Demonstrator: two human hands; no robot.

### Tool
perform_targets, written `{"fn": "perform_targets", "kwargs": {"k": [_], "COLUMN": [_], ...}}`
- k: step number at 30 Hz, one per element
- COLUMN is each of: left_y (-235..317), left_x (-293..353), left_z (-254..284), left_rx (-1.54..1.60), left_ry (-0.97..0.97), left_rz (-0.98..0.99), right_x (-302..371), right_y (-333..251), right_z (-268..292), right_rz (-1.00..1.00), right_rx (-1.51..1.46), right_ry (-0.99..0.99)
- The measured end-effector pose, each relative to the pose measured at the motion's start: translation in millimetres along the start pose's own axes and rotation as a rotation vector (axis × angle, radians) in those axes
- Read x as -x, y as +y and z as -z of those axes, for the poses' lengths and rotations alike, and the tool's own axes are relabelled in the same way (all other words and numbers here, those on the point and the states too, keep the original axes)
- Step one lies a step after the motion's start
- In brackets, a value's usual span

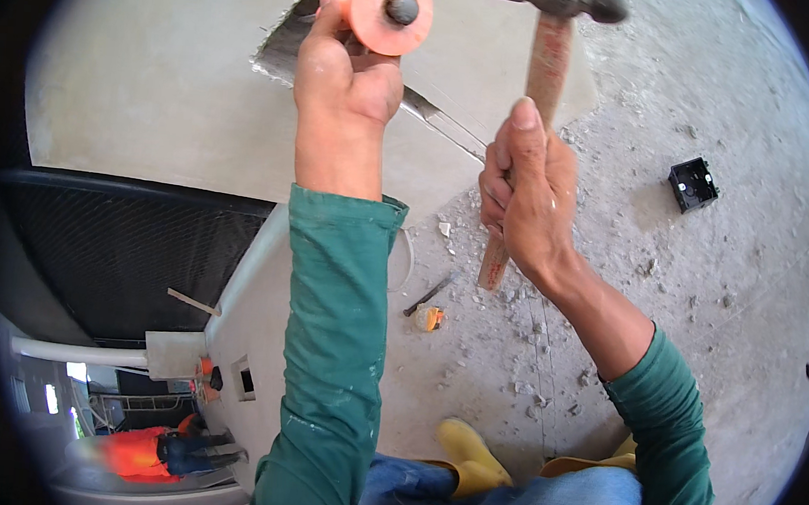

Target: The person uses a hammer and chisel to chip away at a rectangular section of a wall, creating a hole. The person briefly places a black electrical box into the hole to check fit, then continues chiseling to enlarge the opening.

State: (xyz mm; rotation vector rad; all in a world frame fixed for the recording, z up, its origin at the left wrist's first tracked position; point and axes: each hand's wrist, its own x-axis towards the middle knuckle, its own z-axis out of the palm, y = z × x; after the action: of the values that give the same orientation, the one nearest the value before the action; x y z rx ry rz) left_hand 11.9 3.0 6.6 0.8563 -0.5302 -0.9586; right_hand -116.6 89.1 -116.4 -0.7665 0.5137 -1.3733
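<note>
My left hand (341,89) is wrapped round a chisel whose round orange hand guard (369,15) and grey struck end face me. The chisel's tip is hidden behind the guard and hand. Beside it, a rough-edged rectangular recess (283,42) is cut into the pale wall (172,86). A narrow groove (446,126) runs from there down to the right. My right hand (536,187) grips the wooden handle of a hammer (549,61). The hammer's metal head is raised at the top, to the right of the chisel and apart from it.
Broken rubble (526,388) is scattered over the concrete floor. A black open-topped square box (693,185) lies at right. Near my yellow boot (470,454) are a dark rod (432,293) and a small yellow-orange object (429,319). A person in orange (132,456) is at lower left.
</note>
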Motion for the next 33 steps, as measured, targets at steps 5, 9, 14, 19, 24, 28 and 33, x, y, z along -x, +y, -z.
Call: {"fn": "perform_targets", "kwargs": {"k": [5, 9, 14, 19, 24, 28, 33], "left_y": [-11.1, -9.5, -4.3, -5.0, -6.1, -6.3, -12.0], "left_x": [7.9, 10.5, 10.5, 10.2, 9.3, 9.0, 0.8], "left_z": [5.4, 8.6, 8.0, 6.9, 0.2, -6.0, -6.9], "left_rx": [-0.056, -0.049, -0.008, 0.012, 0.064, 0.085, 0.099], "left_ry": [-0.081, -0.081, -0.030, 0.004, 0.025, 0.063, 0.032], "left_rz": [0.043, 0.008, 0.046, 0.088, 0.077, 0.043, 0.060], "right_x": [9.3, 13.8, 15.2, 5.0, 2.7, 2.2, -9.3], "right_y": [2.8, 6.1, 10.7, 20.9, 26.3, 24.5, 12.0], "right_z": [-0.6, 3.9, 2.3, -5.1, -8.8, -12.9, -0.1], "right_rz": [0.040, 0.071, 0.266, 0.229, 0.274, 0.280, -0.033], "right_rx": [-0.007, 0.011, -0.046, 0.150, 0.287, -0.185, 0.034], "right_ry": [0.026, -0.030, -0.089, -0.058, -0.052, -0.137, 0.025]}}
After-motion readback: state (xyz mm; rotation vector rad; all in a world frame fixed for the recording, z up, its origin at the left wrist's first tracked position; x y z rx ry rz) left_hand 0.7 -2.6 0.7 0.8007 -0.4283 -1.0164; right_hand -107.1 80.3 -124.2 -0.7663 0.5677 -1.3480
